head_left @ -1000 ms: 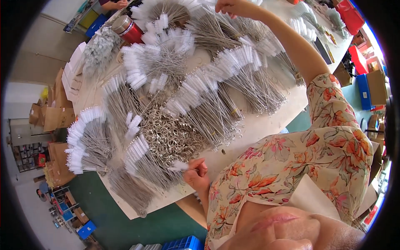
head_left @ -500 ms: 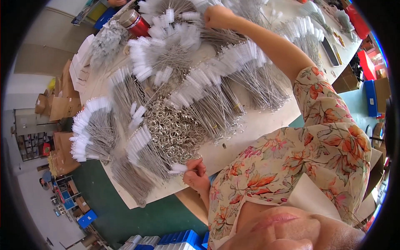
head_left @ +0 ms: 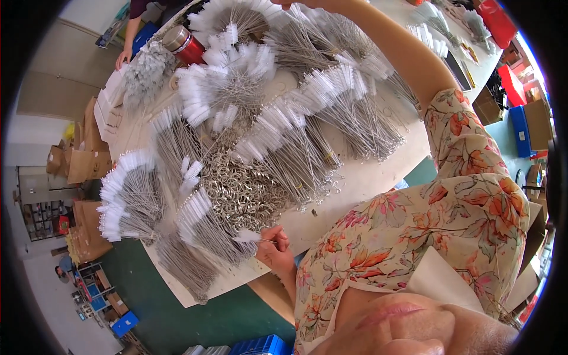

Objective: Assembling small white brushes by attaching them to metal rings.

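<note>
My left hand [head_left: 274,246] is at the near edge of the table, fingers pinched on a small wire brush [head_left: 247,236] with white bristles. Just beyond it lies a heap of silver metal rings [head_left: 242,198]. Beside the heap rests a bundle of similar brushes [head_left: 195,216]. My right arm stretches across to the far side, and my right hand [head_left: 289,3] is cut off by the upper edge, so its fingers are mostly hidden. Nearest to it are bundles of long-wired white brushes [head_left: 302,44]. Another brush bundle [head_left: 337,86] lies under the forearm, wire ends towards me.
The pale table [head_left: 331,195] carries several more brush bundles [head_left: 130,195]. A red flask with a metal lid [head_left: 184,46] stands at the far left by a grey-white fluffy pile [head_left: 149,74]. Another person's hand [head_left: 123,58] is at the far left edge. Cardboard boxes [head_left: 89,157] stand left.
My right hand has moved farther away, up to the picture's edge. My left hand keeps its brush, which shifted slightly left. Another person's arm has come into view at the far left.
</note>
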Demonstrator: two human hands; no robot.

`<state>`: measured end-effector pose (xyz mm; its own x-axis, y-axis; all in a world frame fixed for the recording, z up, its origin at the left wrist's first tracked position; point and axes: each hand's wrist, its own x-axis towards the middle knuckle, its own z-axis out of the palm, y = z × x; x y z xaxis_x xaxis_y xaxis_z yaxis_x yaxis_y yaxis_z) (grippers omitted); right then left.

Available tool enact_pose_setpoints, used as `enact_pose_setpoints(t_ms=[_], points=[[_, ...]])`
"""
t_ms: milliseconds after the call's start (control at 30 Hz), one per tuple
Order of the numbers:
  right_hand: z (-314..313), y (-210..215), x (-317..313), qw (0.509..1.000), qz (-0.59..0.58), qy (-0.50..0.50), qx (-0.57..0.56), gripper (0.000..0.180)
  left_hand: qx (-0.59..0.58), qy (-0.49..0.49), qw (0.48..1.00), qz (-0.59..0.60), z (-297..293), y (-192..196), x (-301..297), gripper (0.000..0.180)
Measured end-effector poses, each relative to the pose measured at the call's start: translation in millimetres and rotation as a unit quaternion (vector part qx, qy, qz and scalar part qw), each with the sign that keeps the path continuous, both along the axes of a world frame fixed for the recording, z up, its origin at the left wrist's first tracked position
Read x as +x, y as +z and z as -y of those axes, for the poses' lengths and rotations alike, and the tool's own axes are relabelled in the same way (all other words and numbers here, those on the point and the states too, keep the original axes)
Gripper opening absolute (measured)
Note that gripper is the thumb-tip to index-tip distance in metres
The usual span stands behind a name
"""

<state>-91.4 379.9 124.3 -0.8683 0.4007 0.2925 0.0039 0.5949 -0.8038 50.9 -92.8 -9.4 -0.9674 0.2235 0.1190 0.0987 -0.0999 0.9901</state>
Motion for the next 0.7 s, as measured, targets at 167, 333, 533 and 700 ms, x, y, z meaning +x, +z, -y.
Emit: enact_pose_setpoints(t_ms=[167, 333, 533, 700], points=[[-6.7, -22.1, 0.1, 0.994, -0.082, 0.07, -0.003, 0.021, 0.013, -0.005, 1.0, 0.015, 7.0, -5.2, 3.1, 0.058], [-15.6, -30.1, 7.6, 0.979, -0.021, 0.107, -0.173, 0.016, 0.013, -0.01, 1.0, 0.022, 9.8, -8.2, 4.2, 0.054], [-198.2, -97.2, -42.8, 0.865, -0.222, 0.017, 0.45, 0.013, 0.035, -0.046, 0.996, 0.062, 8.9, -10.1, 0.8, 0.05], [-199.2, -128.6, -43.4, 0.931, 0.092, -0.127, 0.328, 0.017, 0.013, 0.012, 0.995, 0.095, 16.7, -6.5, 0.5, 0.044]])
